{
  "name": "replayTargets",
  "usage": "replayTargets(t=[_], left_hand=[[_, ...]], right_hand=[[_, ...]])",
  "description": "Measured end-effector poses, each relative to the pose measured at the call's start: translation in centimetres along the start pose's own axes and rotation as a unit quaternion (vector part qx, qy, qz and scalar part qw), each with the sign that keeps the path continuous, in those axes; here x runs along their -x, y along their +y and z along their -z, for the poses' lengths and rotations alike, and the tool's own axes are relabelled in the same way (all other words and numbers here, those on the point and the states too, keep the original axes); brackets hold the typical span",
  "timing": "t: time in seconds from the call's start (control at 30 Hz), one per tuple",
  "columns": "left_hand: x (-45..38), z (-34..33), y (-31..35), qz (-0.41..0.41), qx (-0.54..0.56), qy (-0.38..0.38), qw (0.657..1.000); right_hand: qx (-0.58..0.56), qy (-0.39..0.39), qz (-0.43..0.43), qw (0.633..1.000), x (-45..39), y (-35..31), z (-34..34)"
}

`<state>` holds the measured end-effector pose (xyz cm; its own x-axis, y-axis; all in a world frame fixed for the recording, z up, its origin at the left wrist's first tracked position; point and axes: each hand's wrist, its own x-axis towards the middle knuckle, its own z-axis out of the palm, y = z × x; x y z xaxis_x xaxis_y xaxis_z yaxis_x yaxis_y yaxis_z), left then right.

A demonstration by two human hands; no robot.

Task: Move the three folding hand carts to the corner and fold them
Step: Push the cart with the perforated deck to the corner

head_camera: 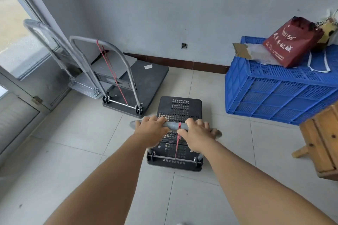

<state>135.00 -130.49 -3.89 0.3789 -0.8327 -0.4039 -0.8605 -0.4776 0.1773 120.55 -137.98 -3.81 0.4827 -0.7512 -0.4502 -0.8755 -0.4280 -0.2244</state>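
Observation:
A small black perforated hand cart (180, 107) stands on the tiled floor in front of me, handle upright. My left hand (150, 130) and my right hand (196, 134) both grip its grey handle bar (172, 126), with a red cord tied between them. Two more carts stand in the corner at the left with handles up: a dark grey cart (146, 78) with a red cord on its handle, and a silver cart (82, 83) behind it against the glass door.
A blue plastic crate (281, 93) stands at the right, holding a red paper bag (292, 45) and cardboard. A wooden stool (321, 144) is near my right arm. A grey wall lies ahead, a glass door (20, 55) at the left.

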Motion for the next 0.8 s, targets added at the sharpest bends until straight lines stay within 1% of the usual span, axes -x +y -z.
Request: replayTargets(t=[0.1,0.3,0.53,0.8], left_hand=[[-4.3,1.7,-0.1,-0.015,-0.035,-0.001,0.999],[-13.4,5.2,-0.4,-0.019,-0.011,0.012,1.0],[-23.7,10.0,-1.3,-0.05,-0.033,0.002,0.998],[-31.8,13.7,-2.1,-0.078,-0.048,0.005,0.996]], right_hand=[[0.0,0.005,0.0,1.0,-3.7,-0.2,2.2],[0.003,0.011,-0.019,1.0,-11.7,-1.1,6.4],[-0.005,0.009,-0.051,0.999,-21.2,-2.7,10.8],[-0.013,0.005,-0.073,0.997,-28.9,-3.8,14.3]])
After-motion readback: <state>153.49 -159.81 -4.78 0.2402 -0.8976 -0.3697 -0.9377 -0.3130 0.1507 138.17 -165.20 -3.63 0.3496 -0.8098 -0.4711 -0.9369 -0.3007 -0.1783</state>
